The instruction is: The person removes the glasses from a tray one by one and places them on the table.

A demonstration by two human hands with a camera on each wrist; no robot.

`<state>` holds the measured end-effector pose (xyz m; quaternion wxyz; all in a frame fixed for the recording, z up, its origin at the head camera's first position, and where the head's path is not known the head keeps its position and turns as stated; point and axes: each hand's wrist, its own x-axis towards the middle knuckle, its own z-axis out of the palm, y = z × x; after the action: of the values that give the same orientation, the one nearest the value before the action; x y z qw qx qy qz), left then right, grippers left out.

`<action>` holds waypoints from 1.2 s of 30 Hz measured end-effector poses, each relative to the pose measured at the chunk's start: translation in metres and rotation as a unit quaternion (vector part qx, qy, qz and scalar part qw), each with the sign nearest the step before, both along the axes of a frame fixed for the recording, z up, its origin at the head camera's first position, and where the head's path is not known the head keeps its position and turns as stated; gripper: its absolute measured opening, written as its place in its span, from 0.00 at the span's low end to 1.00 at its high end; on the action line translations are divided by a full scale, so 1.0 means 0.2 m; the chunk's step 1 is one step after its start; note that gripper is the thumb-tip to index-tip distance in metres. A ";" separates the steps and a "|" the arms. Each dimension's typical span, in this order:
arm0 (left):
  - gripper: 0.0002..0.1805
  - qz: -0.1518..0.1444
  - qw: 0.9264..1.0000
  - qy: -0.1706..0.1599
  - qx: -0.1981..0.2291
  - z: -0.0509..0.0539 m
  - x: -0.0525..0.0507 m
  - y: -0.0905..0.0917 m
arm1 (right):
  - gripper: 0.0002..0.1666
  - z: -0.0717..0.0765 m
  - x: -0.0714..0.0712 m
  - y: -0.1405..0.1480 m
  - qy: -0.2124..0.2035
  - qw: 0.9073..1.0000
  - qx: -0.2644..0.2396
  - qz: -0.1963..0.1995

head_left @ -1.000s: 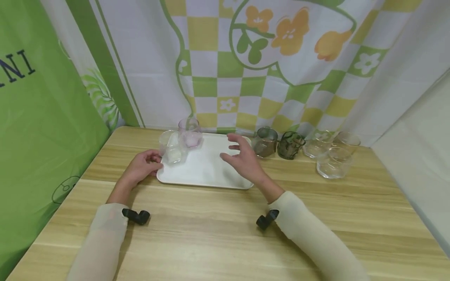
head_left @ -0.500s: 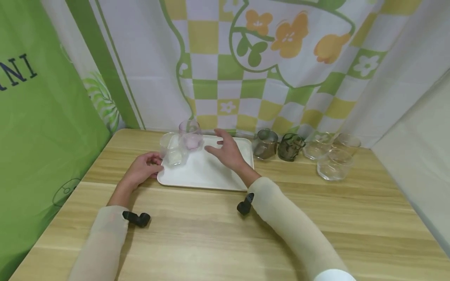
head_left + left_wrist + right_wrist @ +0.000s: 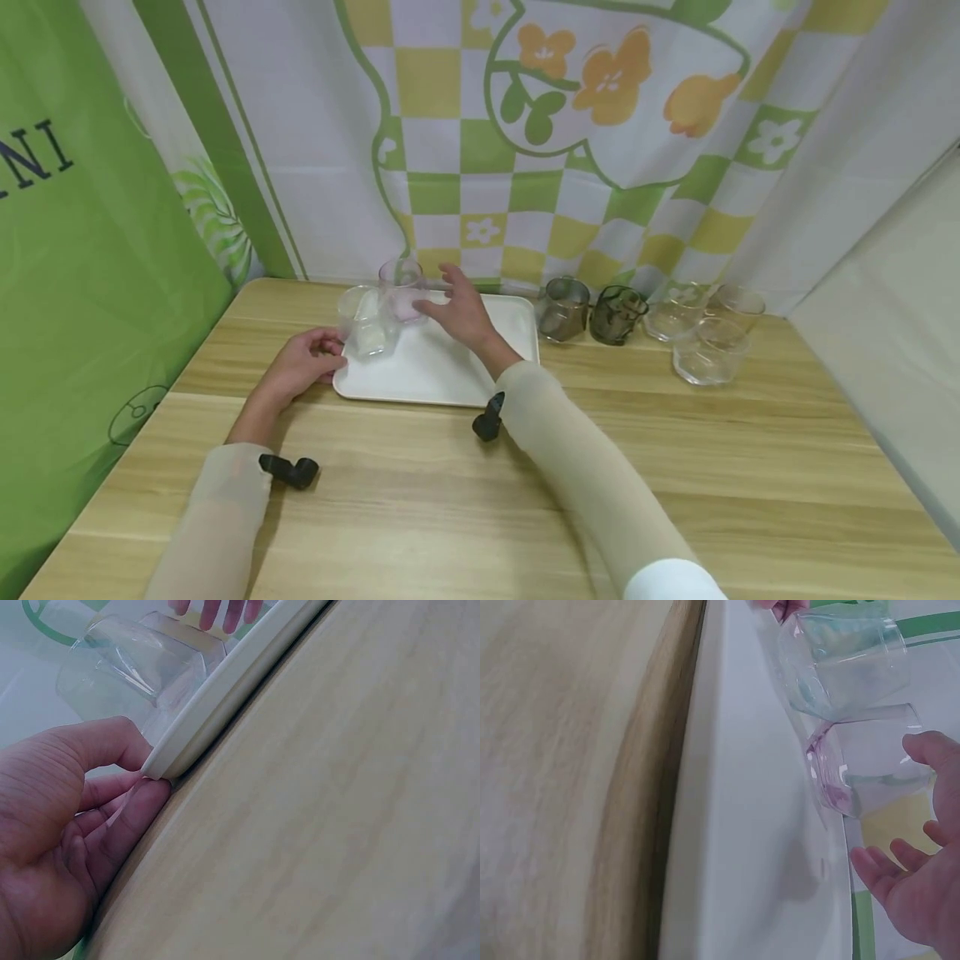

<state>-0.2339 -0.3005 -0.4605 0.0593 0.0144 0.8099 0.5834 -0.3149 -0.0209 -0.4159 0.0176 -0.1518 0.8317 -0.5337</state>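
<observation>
- One wood-grain table [image 3: 405,500] carries everything. Its bare front half leaves ample room toward the person; a checked curtain [image 3: 487,192] hangs close along the rear edge and restricts movement there.
- White tray [image 3: 450,379]: lies on the table toward the rear, left of centre. Judged stiff and fairly light. The raised rim offers a sound hold at both short sides; any tilt would likely let glassware slide.
- Left hand [image 3: 306,364]: grips the tray's left edge near the front corner, with fingers beneath the rim.
- Right hand [image 3: 459,312]: fingers parted, holding nothing, above the tray and just beside the pink glass [image 3: 402,293]. Contact between thumb and glass cannot be confirmed.
- Five further glasses: brown glass [image 3: 564,312] just off the tray's right edge, dark glass [image 3: 617,316] next, three paler glasses [image 3: 708,357] beyond. They limit rightward travel of the tray.
- Two glasses on the tray's left end, both upright: the pink glass at the rear, the clear glass [image 3: 367,323] at its front left. Judged light, rigid, slippery and fragile; advised hold is around the side wall, gently. The tray's bare right portion gives clearance.
</observation>
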 end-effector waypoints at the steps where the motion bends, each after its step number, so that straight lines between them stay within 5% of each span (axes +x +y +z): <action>1: 0.28 0.000 1.000 0.001 -0.002 0.00 0.00 0.00 | 0.48 0.00 0.00 -0.01 0.002 1.000 0.002 0.003; 17: 0.26 -0.010 1.000 0.010 -0.007 -0.01 0.00 -0.03 | 0.51 -0.02 -0.06 -0.15 0.035 0.998 0.053 0.005; 25: 0.26 -0.009 1.000 0.013 -0.011 -0.02 -0.01 -0.02 | 0.47 -0.01 -0.07 -0.16 0.052 0.997 0.040 0.030; 36: 0.26 -0.006 1.000 0.016 0.004 -0.02 -0.01 -0.01 | 0.50 0.01 -0.07 -0.17 0.017 0.997 0.075 0.022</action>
<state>-0.2360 -0.3027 -0.4655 0.0501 0.0286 0.8082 0.5861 -0.3280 -0.0540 -0.4144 0.0261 -0.1774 0.8663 -0.4663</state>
